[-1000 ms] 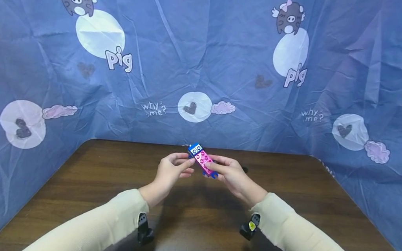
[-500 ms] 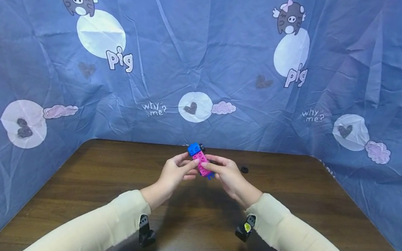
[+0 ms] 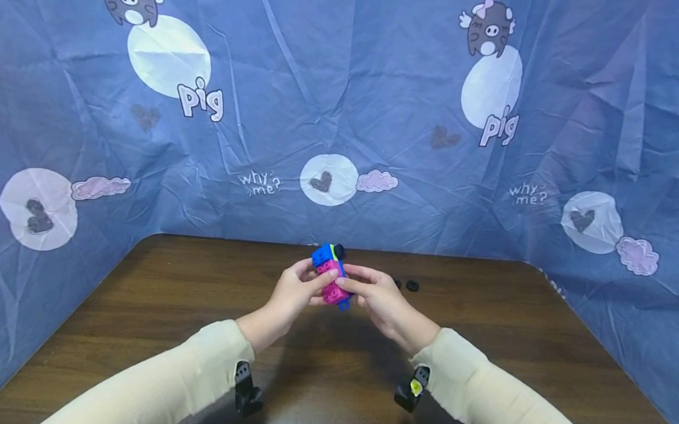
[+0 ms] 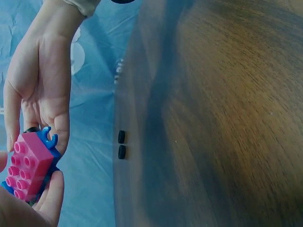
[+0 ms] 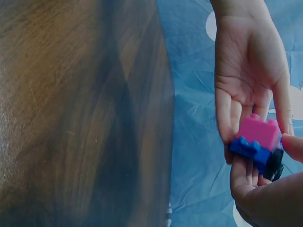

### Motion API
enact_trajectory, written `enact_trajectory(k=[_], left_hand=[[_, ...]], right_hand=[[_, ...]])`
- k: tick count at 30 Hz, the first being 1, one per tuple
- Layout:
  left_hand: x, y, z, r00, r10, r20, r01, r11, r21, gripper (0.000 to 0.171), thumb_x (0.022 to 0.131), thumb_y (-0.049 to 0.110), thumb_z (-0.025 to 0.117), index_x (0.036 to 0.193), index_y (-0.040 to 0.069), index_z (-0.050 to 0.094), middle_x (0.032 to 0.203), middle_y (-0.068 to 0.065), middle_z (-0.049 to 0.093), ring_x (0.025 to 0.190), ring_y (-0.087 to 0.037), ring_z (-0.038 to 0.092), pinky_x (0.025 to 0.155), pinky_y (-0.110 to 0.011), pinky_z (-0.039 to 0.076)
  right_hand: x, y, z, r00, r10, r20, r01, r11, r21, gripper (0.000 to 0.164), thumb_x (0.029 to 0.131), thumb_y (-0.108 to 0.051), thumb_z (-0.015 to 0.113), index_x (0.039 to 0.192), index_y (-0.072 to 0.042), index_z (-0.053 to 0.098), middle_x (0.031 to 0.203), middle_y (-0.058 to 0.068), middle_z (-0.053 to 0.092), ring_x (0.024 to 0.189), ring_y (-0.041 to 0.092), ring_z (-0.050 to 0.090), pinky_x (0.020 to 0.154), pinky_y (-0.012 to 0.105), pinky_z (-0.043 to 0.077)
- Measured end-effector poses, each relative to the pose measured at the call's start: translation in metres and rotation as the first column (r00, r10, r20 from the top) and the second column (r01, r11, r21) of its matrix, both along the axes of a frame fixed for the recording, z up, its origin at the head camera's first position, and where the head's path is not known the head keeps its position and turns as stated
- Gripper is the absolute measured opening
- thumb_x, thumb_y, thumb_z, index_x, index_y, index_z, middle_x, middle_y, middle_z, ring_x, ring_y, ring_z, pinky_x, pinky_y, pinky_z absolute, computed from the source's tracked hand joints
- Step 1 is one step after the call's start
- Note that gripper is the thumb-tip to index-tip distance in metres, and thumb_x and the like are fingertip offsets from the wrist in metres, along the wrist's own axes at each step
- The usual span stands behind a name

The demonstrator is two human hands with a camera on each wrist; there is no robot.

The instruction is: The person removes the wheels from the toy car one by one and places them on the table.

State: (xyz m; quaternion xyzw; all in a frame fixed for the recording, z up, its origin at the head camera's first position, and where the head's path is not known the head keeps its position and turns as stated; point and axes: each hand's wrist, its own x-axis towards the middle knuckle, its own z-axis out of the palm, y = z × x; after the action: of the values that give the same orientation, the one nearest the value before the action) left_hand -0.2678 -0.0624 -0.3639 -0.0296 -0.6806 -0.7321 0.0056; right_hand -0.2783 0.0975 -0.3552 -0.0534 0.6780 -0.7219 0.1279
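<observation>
A toy car of building blocks (image 3: 334,281) is held up between both hands over the far part of the table. It has a pink studded brick (image 4: 29,163), a blue brick (image 3: 321,257) at its far end and a blue base (image 5: 251,150). One black wheel (image 3: 339,252) sits at the far right corner; the other corners are mostly hidden by fingers. My left hand (image 3: 292,300) grips the car from the left, thumb on the pink brick. My right hand (image 3: 393,309) grips it from the right, its thumb also on the pink brick and its fingers behind.
Two loose black wheels (image 4: 122,144) lie near the far edge of the brown wooden table (image 3: 186,333), one partly behind the right hand in the head view. A blue printed cloth (image 3: 348,106) hangs around the table's back and sides.
Both hands have turned the car, so its far-end wheel and side now show. The right hand has shifted slightly left, and the loose wheels behind it have come into view.
</observation>
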Motion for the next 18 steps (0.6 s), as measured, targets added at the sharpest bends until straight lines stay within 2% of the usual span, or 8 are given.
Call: enact_trajectory(k=[3,7,10,15,18], left_hand=[[0.000,-0.003,-0.001,1.000,-0.022,0.006,0.022,0.999,-0.032,0.051,0.092,0.018,0.066,0.134,-0.005,0.049,0.116,-0.025,0.063,0.084,-0.018,0.069,0.078,-0.039,0.058],[0.001,-0.008,-0.004,0.998,-0.067,0.009,0.067,0.996,-0.064,0.047,0.095,0.018,0.062,0.133,-0.004,0.047,0.120,-0.026,0.062,0.093,-0.021,0.068,0.080,-0.041,0.058],[0.002,-0.013,-0.004,0.993,-0.119,0.003,0.119,0.989,-0.088,0.044,0.098,0.018,0.058,0.134,-0.004,0.043,0.120,-0.026,0.060,0.093,-0.021,0.068,0.079,-0.042,0.058],[0.002,-0.021,-0.004,0.978,-0.207,-0.011,0.204,0.970,-0.132,0.045,0.100,0.018,0.052,0.137,-0.001,0.036,0.126,-0.027,0.056,0.097,-0.024,0.067,0.082,-0.043,0.057],[0.004,-0.025,-0.005,0.970,-0.244,-0.011,0.239,0.958,-0.159,0.045,0.101,0.018,0.051,0.138,0.001,0.033,0.128,-0.027,0.052,0.101,-0.025,0.065,0.086,-0.043,0.056]], right_hand=[[0.003,0.000,0.000,1.000,0.029,0.002,-0.029,0.999,-0.030,0.046,0.093,-0.009,0.061,0.134,0.007,0.049,0.132,0.020,0.057,0.098,0.012,0.064,0.100,0.037,0.047],[0.006,0.000,-0.001,0.996,0.084,0.015,-0.083,0.994,-0.075,0.046,0.095,-0.009,0.058,0.134,0.012,0.045,0.114,0.011,0.067,0.096,0.012,0.066,0.104,0.043,0.045],[0.006,0.001,-0.001,0.993,0.117,0.017,-0.116,0.990,-0.083,0.046,0.096,-0.009,0.056,0.134,0.013,0.043,0.103,0.003,0.069,0.092,0.011,0.066,0.101,0.041,0.047],[0.007,0.004,-0.002,0.986,0.164,0.015,-0.163,0.984,-0.070,0.044,0.097,-0.012,0.055,0.133,0.012,0.045,0.098,0.001,0.071,0.090,0.011,0.068,0.093,0.035,0.053],[0.007,0.006,-0.001,0.979,0.205,0.022,-0.203,0.978,-0.056,0.043,0.098,-0.015,0.055,0.131,0.012,0.046,0.098,0.002,0.072,0.089,0.011,0.068,0.096,0.038,0.051]])
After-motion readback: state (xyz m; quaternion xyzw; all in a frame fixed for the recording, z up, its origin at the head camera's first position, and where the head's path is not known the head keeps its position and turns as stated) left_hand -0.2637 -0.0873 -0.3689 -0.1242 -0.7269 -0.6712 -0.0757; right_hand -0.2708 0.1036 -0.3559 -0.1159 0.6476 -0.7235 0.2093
